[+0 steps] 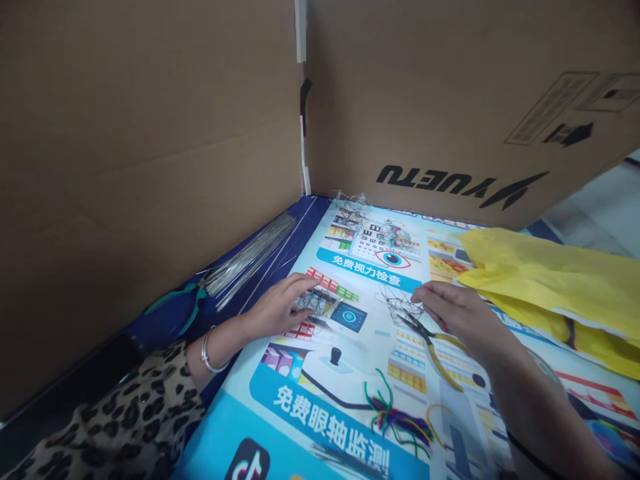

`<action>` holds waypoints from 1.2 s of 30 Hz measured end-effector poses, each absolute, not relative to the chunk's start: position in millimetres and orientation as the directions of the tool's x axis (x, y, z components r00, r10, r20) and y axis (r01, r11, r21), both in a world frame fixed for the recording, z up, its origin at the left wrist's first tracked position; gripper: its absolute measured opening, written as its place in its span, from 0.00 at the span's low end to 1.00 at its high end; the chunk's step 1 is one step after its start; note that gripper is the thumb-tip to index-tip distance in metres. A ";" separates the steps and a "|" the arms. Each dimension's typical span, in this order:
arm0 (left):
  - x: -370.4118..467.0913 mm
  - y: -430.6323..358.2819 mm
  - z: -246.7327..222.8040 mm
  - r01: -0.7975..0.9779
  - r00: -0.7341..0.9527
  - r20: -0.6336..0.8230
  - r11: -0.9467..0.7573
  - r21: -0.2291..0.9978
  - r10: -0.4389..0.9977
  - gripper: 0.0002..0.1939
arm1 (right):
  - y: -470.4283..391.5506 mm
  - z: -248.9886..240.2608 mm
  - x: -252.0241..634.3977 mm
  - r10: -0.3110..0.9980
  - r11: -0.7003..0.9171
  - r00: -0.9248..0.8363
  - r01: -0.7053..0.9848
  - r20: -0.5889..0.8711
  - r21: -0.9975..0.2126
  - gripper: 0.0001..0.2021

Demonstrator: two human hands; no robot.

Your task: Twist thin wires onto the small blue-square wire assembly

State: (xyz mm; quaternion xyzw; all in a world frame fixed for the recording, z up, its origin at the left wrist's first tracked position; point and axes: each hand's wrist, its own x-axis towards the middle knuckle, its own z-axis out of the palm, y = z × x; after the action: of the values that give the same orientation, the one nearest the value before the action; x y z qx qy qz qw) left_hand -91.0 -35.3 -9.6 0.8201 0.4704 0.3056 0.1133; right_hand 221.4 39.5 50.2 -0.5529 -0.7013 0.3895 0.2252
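Bent wire lies on the printed sheet between the left hand, loosely curved, and the right hand, fingertips bunched; from where I stand, blur hides whether either grips anything. Pliers sit beside the right hand, presumably for easy reach (yellow handles splayed).

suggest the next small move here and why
Perhaps ease the dark metal pliers with yellow handles aside with the right hand: in this view their tips overlap the tangle of thin silver wire, so they could snag it, and that hand is right beside them.
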 end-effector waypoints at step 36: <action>-44.2 -29.0 8.4 0.831 0.309 0.365 -0.436 0.345 0.878 0.15 | 34.8 60.8 214.8 0.948 0.045 -0.287 0.547 -0.137 -0.836 0.15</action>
State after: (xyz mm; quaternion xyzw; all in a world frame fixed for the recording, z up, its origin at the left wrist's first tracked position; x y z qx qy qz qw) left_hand -44.2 -29.0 8.4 0.8077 0.5292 0.2559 0.0462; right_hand 214.8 34.8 60.8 -0.5476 -0.6826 0.4214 0.2378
